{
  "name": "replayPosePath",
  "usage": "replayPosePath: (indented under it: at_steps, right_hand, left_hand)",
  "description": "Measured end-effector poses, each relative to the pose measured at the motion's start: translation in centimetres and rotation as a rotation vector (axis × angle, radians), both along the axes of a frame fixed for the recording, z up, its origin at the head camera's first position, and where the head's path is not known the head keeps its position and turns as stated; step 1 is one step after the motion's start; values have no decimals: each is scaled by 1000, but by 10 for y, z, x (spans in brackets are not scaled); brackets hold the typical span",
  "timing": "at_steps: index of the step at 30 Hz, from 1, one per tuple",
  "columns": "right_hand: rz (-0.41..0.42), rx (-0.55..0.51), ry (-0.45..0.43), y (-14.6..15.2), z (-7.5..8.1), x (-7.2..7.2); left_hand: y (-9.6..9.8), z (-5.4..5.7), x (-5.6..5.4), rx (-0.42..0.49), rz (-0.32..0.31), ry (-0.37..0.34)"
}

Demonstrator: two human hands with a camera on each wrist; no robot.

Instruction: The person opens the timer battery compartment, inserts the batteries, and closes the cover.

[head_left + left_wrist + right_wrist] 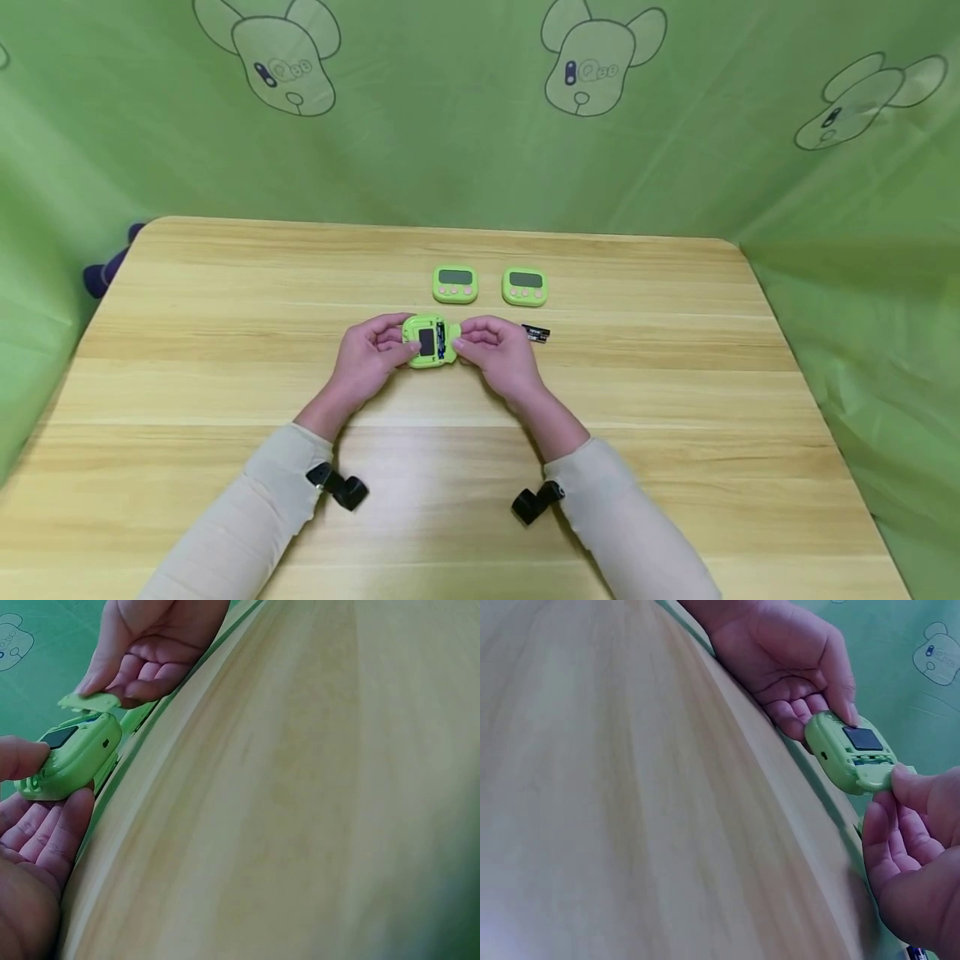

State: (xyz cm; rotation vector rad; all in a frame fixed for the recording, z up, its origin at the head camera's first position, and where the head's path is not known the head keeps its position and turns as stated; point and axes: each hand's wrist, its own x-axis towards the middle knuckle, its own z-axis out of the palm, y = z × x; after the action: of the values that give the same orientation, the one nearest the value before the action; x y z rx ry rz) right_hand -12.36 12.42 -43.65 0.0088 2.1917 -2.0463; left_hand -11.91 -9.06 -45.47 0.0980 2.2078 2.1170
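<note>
My left hand (367, 350) holds a green digital timer (79, 756) with its back turned up, the thumb on top and the fingers beneath. A dark battery (440, 340) lies in the timer's uncovered slot, and a black square (863, 739) sits on its back. Between thumb and fingers my right hand (501, 354) pinches a small green battery cover (91, 702) at the slot's edge. The cover stands slightly tilted above the timer in the left wrist view; whether it touches cannot be told.
Two more green timers, one on the left (454, 285) and one on the right (524, 287), lie face up beyond my hands. Black batteries (536, 333) lie just right of my right hand. A green curtain (465, 167) hangs behind the wooden table (300, 267).
</note>
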Motion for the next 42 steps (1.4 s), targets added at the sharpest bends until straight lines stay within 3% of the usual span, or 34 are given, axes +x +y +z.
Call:
replayPosePath:
  at_steps: [8, 11, 19, 28, 36, 42]
  right_hand:
    - [-12, 37, 130, -9, -8, -3]
    - [-11, 36, 137, -10, -9, -4]
    - [30, -21, -69, -7, -4, -10]
    - [31, -22, -12, -6, -5, -10]
    - [133, 3, -182, 0, 0, -17]
    - [160, 57, -178, 0, 3, -20]
  left_hand:
    - [0, 1, 0, 2, -7, 9]
    - [0, 1, 0, 8, -9, 9]
    - [-1, 0, 0, 18, -28, 19]
    - [-1, 1, 1, -5, -27, 38]
    - [-2, 3, 1, 37, -62, 12]
    - [-2, 3, 1, 36, -71, 17]
